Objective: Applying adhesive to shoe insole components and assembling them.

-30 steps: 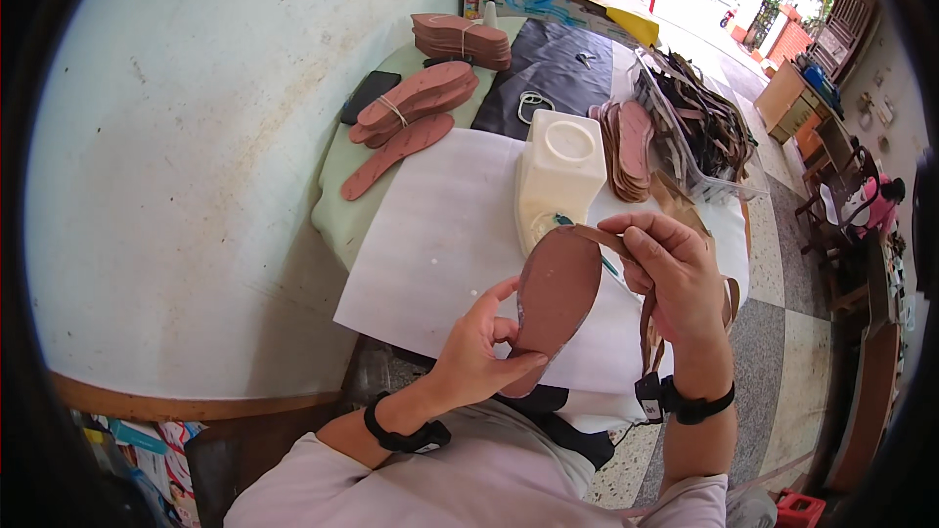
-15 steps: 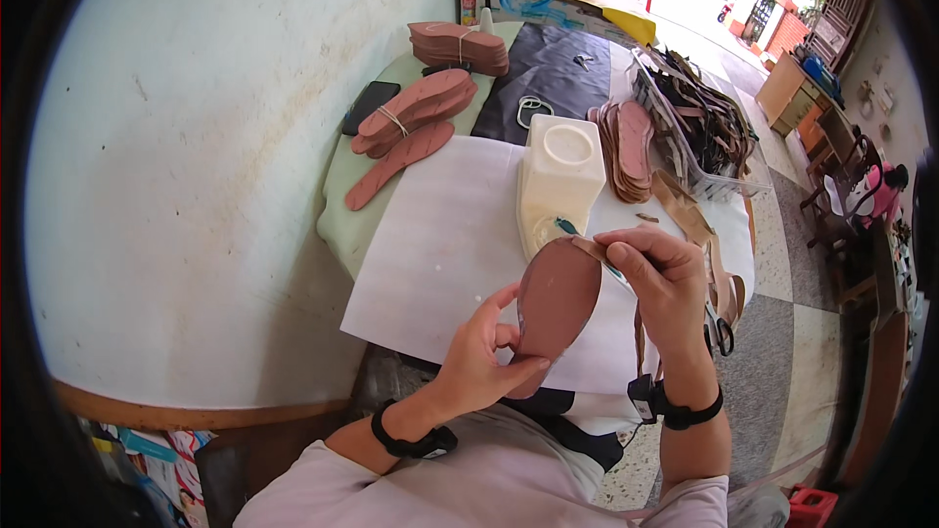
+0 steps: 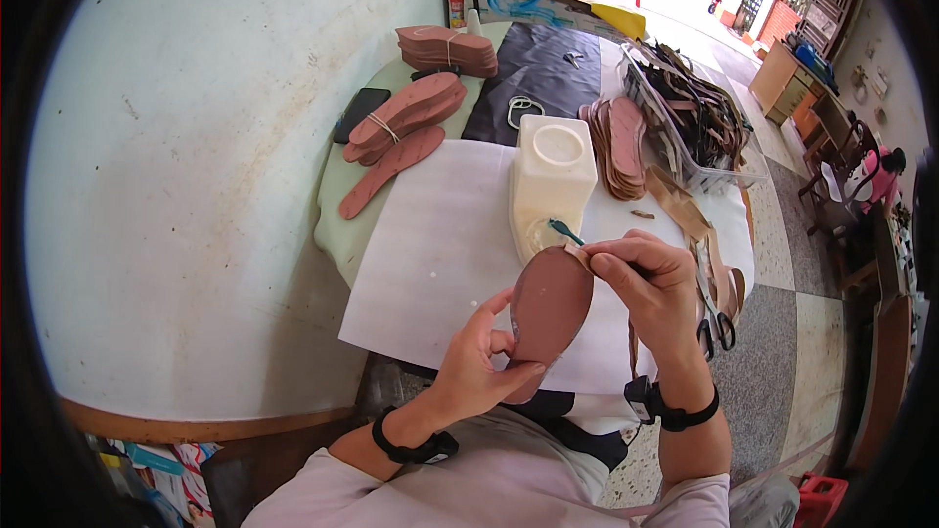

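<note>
My left hand [image 3: 471, 360] is closed on the lower part of a reddish-brown shoe insole [image 3: 554, 305], its thumb across the front face. At the insole's far rounded end, my right hand [image 3: 648, 286] pinches a narrow tan strip [image 3: 577, 253] against the edge. The strip's tail [image 3: 633, 352] seems to hang below my right hand. Just beyond the insole stands a cream plastic container [image 3: 554, 176] with a cut-open mouth. A green-handled tool [image 3: 565, 231], perhaps a brush, pokes out of that mouth; its working end is hidden.
Bundled insoles [image 3: 409, 117] and a loose insole [image 3: 391, 172] lie at the left, near a dark phone [image 3: 362, 114]. More insoles [image 3: 618, 147] are stacked right of the container, by a clear basket of straps [image 3: 693, 112]. Scissors [image 3: 719, 318] and tan strips [image 3: 677, 203] lie at the right.
The whole view has shifted slightly. My right hand has brought the tan strip closer along the insole's far edge. My left hand keeps the same hold.
</note>
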A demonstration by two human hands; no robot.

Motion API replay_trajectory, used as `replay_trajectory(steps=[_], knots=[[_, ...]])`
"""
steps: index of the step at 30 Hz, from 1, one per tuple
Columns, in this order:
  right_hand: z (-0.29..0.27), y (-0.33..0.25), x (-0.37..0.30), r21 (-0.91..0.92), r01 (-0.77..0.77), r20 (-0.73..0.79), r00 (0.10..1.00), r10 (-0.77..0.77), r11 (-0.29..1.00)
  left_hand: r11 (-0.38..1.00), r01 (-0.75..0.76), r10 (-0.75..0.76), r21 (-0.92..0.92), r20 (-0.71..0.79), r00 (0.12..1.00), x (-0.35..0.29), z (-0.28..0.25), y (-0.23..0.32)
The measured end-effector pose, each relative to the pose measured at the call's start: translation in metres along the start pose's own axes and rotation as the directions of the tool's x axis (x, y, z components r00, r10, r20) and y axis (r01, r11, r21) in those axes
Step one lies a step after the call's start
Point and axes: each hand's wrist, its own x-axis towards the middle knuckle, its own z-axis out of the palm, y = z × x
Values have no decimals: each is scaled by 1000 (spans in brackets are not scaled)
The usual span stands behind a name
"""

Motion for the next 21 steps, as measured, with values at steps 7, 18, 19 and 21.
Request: replay_trajectory(steps=[7,18,19,21], knots=[[0,-6,1,-41,-3,-3,1000,3,999,1000,6,-7,26,18,1000,1,-1,3],[-7,-11,-3,-128,-7,-32,999,3,992,989,40,-50,143,68,996,0,-1,18],[-8,-9,-3,-140,21,-37,999,-26,990,989,40,-51,143,68,996,-1,0,18],[-8,-5,-4,-163,77,-46,995,-85,984,990,37,-48,138,73,996,-1,0,18]])
